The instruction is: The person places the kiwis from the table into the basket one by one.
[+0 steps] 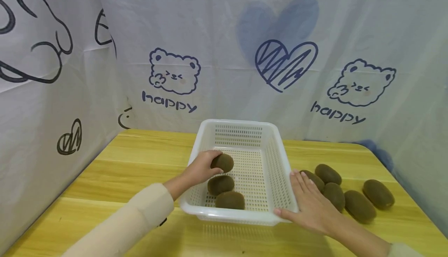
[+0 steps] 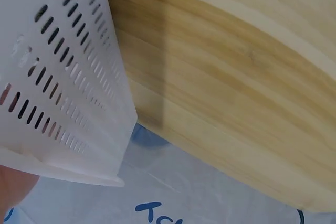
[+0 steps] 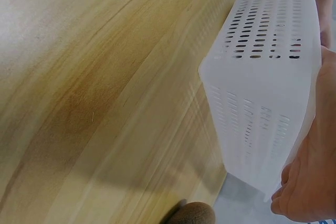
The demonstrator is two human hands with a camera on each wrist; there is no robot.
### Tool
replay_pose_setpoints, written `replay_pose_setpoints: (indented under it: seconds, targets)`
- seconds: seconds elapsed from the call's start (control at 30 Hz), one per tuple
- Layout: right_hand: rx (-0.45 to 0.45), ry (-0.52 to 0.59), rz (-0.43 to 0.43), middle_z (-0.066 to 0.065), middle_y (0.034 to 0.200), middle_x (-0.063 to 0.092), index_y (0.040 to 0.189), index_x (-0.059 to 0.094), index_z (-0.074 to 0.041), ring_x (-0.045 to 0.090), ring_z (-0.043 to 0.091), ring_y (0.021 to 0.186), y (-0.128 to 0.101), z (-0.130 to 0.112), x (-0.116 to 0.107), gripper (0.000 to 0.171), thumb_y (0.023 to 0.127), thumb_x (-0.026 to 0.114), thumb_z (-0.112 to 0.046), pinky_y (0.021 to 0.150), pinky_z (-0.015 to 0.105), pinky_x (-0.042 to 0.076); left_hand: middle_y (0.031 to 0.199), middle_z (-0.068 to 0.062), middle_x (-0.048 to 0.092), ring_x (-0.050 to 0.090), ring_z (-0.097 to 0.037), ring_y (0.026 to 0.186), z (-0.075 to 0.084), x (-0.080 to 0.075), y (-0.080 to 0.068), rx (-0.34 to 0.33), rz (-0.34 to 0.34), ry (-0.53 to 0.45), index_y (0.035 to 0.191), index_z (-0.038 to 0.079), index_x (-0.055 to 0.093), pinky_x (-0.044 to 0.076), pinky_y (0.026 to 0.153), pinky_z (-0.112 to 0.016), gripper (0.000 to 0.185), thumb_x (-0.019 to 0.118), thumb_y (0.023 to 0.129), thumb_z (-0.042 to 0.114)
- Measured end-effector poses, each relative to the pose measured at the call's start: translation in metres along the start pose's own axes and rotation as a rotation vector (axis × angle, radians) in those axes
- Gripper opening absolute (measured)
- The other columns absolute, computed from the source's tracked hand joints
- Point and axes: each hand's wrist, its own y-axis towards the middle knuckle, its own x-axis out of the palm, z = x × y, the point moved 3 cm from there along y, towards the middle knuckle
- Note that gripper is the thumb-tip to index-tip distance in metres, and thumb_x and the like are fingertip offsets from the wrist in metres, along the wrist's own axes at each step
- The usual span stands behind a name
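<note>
Inside a white perforated plastic basket [image 1: 238,122], my left hand [image 1: 201,167] grips a brown kiwi [image 1: 225,163] between thumb and fingers near the left wall. Two more kiwis lie in front of it on the basket floor, a middle kiwi [image 1: 220,185] and a front kiwi [image 1: 230,200]. My right hand [image 1: 311,204] rests along the basket's right rim with its fingers extended and the thumb at the front right corner. The left wrist view mostly shows the outer wall of the basket [image 2: 89,87]; only a bit of the left hand [image 2: 16,184] appears there.
Several loose kiwis [image 1: 360,206] lie on the wooden table [image 1: 140,159] right of the basket, some close beside the right hand. A printed white cloth [image 1: 227,55] hangs behind the table and along both sides.
</note>
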Motion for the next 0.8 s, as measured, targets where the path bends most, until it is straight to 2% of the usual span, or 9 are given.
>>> replay_pose_setpoints:
  seconds: [0.1, 0.23, 0.33, 0.43, 0.5, 0.63, 0.8]
  targets:
    - [0.004, 0.008, -0.001, 0.032, 0.148, 0.022, 0.141, 0.022, 0.013, 0.021, 0.047, 0.137, 0.000, 0.000, 0.000, 0.104, 0.078, 0.058, -0.062, 0.110, 0.057, 0.024, 0.110, -0.024, 0.063, 0.060, -0.033, 0.102, -0.003, 0.004, 0.005, -0.030, -0.054, 0.051, 0.115, -0.013, 0.055, 0.051, 0.089, -0.042, 0.042, 0.070, 0.080, 0.006]
    - [0.006, 0.016, -0.002, 0.031, 0.148, 0.022, 0.141, 0.021, 0.013, 0.020, 0.047, 0.137, 0.000, -0.001, -0.001, 0.104, 0.078, 0.058, -0.062, 0.111, 0.057, 0.024, 0.096, -0.021, 0.064, 0.061, -0.031, 0.092, -0.004, 0.009, 0.010, -0.067, -0.112, 0.107, 0.106, -0.013, 0.055, 0.051, 0.080, -0.042, 0.033, 0.067, 0.083, 0.007]
    - [0.005, 0.012, 0.008, 0.031, 0.148, 0.022, 0.141, 0.022, 0.013, 0.021, 0.047, 0.137, -0.001, -0.001, -0.001, 0.104, 0.078, 0.058, -0.062, 0.110, 0.058, 0.024, 0.091, -0.021, 0.063, 0.062, -0.032, 0.089, -0.005, 0.013, 0.013, -0.156, -0.180, 0.123, 0.103, -0.011, 0.053, 0.052, 0.077, -0.041, 0.028, 0.063, 0.087, 0.010]
    - [0.015, 0.026, -0.001, 0.030, 0.149, 0.021, 0.142, 0.021, 0.012, 0.020, 0.047, 0.137, -0.001, -0.001, -0.001, 0.104, 0.078, 0.058, -0.062, 0.111, 0.057, 0.023, 0.098, -0.023, 0.063, 0.062, -0.034, 0.096, -0.007, 0.018, 0.015, -0.247, -0.255, 0.141, 0.106, -0.011, 0.052, 0.053, 0.082, -0.040, 0.028, 0.059, 0.090, 0.012]
    - [0.020, 0.034, -0.007, 0.030, 0.149, 0.021, 0.142, 0.020, 0.012, 0.019, 0.047, 0.138, 0.000, -0.001, -0.001, 0.104, 0.079, 0.057, -0.062, 0.111, 0.058, 0.022, 0.102, -0.025, 0.062, 0.061, -0.035, 0.100, -0.007, 0.020, 0.015, -0.281, -0.288, 0.155, 0.107, -0.011, 0.052, 0.053, 0.084, -0.040, 0.029, 0.058, 0.091, 0.012]
    - [0.022, 0.033, -0.008, 0.030, 0.149, 0.020, 0.142, 0.020, 0.012, 0.018, 0.047, 0.137, 0.000, 0.000, 0.000, 0.105, 0.079, 0.057, -0.063, 0.111, 0.058, 0.022, 0.112, -0.030, 0.058, 0.057, -0.038, 0.110, -0.007, 0.024, 0.016, -0.291, -0.311, 0.222, 0.119, -0.014, 0.047, 0.049, 0.094, -0.042, 0.038, 0.056, 0.092, 0.011]
    - [0.029, 0.038, -0.013, 0.030, 0.149, 0.020, 0.143, 0.019, 0.012, 0.018, 0.047, 0.137, 0.000, 0.001, 0.000, 0.105, 0.079, 0.057, -0.063, 0.111, 0.059, 0.022, 0.124, -0.032, 0.052, 0.054, -0.038, 0.114, -0.006, 0.026, 0.015, -0.298, -0.355, 0.402, 0.134, -0.014, 0.036, 0.047, 0.099, -0.041, 0.051, 0.055, 0.091, 0.006]
